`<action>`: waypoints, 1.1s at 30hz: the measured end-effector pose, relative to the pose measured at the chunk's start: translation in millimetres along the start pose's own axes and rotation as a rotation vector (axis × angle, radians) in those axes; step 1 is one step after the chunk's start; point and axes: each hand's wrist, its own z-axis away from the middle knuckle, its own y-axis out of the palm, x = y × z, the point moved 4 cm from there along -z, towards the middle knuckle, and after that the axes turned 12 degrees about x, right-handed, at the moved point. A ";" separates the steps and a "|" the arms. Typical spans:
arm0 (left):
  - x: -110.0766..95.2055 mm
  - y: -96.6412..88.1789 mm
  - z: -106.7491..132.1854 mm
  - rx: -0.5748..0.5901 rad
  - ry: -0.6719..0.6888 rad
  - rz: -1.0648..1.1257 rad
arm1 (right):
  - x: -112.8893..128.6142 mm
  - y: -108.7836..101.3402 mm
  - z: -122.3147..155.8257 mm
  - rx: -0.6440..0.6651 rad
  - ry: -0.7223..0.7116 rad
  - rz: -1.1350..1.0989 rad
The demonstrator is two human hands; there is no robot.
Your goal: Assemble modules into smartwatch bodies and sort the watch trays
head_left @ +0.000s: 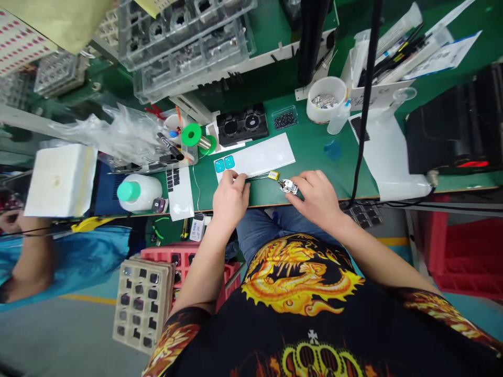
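Observation:
My left hand (231, 198) is closed around a pair of thin metal tweezers (257, 178) near the bench's front edge. Their tips reach right, to a small yellow-and-silver battery (274, 175); whether they grip it or only touch it cannot be made out. Thin wires seem to link the battery to a small white-and-silver device housing (290, 186). Thumb and fingers of my right hand (317, 198) pinch that housing from the right. Behind both hands lies a white strip (263, 154) with two blue square stickers (224, 163) at its left end.
A solder spool (191, 135), a black fixture (241, 124), a tray of tiny screws (285, 118) and a white cup (327, 99) line the back. Left stands a green-capped bottle (139, 192). A black cable (363, 115) hangs at right. A co-worker's arm (35, 256) shows far left.

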 end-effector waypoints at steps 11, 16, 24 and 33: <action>6.5 -44.6 7.4 0.081 0.091 -0.203 | 1.4 -2.7 -0.1 0.069 0.012 -0.040; -8.6 -77.6 34.4 0.006 0.067 0.100 | 2.0 -1.0 -0.4 0.069 0.007 -0.034; -29.6 -51.8 25.6 -0.038 0.166 0.409 | 1.5 0.4 -0.7 0.007 -0.037 -0.010; -10.3 -29.6 18.7 0.037 0.203 0.485 | 2.6 -0.4 -1.0 -0.009 -0.045 0.025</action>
